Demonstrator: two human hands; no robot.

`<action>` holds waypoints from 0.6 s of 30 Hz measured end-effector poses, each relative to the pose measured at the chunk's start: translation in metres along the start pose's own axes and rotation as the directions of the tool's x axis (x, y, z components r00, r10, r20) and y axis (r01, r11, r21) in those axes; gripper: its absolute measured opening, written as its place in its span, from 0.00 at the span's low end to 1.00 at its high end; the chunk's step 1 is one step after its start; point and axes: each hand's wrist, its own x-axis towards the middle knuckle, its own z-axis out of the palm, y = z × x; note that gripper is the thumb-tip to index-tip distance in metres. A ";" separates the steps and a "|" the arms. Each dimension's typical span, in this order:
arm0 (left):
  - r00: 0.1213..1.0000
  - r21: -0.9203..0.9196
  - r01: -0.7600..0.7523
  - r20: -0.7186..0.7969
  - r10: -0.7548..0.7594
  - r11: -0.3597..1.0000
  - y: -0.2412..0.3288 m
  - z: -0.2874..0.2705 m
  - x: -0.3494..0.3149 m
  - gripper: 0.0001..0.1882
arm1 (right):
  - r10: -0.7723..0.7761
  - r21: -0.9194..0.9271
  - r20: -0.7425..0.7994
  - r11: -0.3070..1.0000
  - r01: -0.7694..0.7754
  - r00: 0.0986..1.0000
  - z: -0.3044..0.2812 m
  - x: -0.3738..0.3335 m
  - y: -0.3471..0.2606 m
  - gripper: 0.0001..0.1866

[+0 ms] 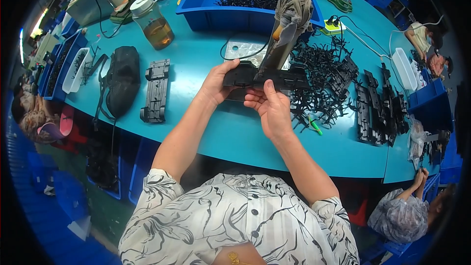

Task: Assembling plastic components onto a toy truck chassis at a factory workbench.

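A long black plastic chassis-like part (282, 79) is held level in front of me. My left hand (218, 82) grips its left end, thumb on top. My right hand (273, 110) holds it from below near the middle, thumb pressed on its near edge and fingers curled under. A slanted upright tool (278, 51), wrapped in grey cloth (293, 12) at the top, reaches down to the part. Whether its tip touches the part I cannot tell. Behind the hands a shiny metal plate (244, 49) lies on the table.
Small black pieces (319, 76) are heaped right of my hands, with a green tool (315, 126) at their near edge. More chassis parts lie right (375, 108) and left (156, 91). A blue bin (211, 18), drink jar (153, 24) and black bag (122, 81) stand around. Other people sit nearby.
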 end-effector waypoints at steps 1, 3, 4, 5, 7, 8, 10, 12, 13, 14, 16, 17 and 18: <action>1.000 -0.003 -0.001 0.001 0.001 1.000 0.000 0.000 0.001 0.13 | -0.002 0.001 0.000 1.000 0.002 1.000 0.000 0.000 0.000 0.24; 1.000 -0.001 0.001 -0.003 -0.001 1.000 -0.001 0.001 0.000 0.13 | -0.002 0.000 -0.001 1.000 0.002 1.000 0.000 0.000 -0.001 0.24; 1.000 0.002 0.003 -0.008 -0.003 1.000 -0.001 0.001 0.000 0.13 | 0.000 -0.001 -0.002 1.000 0.000 1.000 0.000 0.000 -0.001 0.24; 1.000 0.002 0.002 -0.008 -0.002 1.000 -0.001 0.001 0.000 0.13 | 0.000 -0.001 -0.001 1.000 0.000 1.000 0.000 -0.001 -0.001 0.24; 1.000 -0.002 -0.005 -0.014 0.005 1.000 -0.001 -0.001 0.000 0.16 | 0.001 -0.002 -0.003 1.000 -0.001 1.000 0.001 -0.001 -0.001 0.23; 1.000 -0.003 -0.006 -0.013 0.006 1.000 -0.001 -0.002 0.001 0.16 | 0.001 -0.003 -0.002 1.000 -0.001 1.000 0.001 -0.001 -0.001 0.23; 1.000 -0.013 -0.001 -0.004 0.001 1.000 -0.001 -0.002 0.001 0.16 | 0.000 0.002 -0.003 1.000 0.000 1.000 0.001 0.000 -0.001 0.23; 1.000 -0.015 -0.004 -0.004 0.004 1.000 -0.001 -0.002 0.001 0.16 | -0.001 0.000 -0.004 1.000 0.001 1.000 0.002 0.000 -0.001 0.23; 1.000 -0.016 -0.007 -0.004 0.007 1.000 -0.001 -0.002 0.001 0.16 | -0.001 0.000 -0.003 1.000 0.001 1.000 0.002 0.000 -0.001 0.23; 1.000 -0.017 -0.007 -0.005 0.007 1.000 0.000 -0.002 0.001 0.16 | -0.001 -0.001 -0.003 1.000 0.001 1.000 0.002 0.000 -0.001 0.23; 1.000 -0.007 -0.008 -0.005 0.008 1.000 0.000 -0.002 0.001 0.16 | -0.003 -0.003 -0.004 1.000 0.003 1.000 0.002 0.001 -0.002 0.22; 1.000 -0.008 -0.007 -0.003 0.007 1.000 0.000 0.000 0.000 0.16 | -0.005 -0.004 -0.006 1.000 0.005 1.000 0.002 0.000 -0.002 0.22; 1.000 -0.007 -0.007 -0.009 0.006 1.000 -0.001 0.001 0.000 0.16 | -0.003 -0.006 -0.011 1.000 0.003 1.000 0.001 0.000 -0.002 0.22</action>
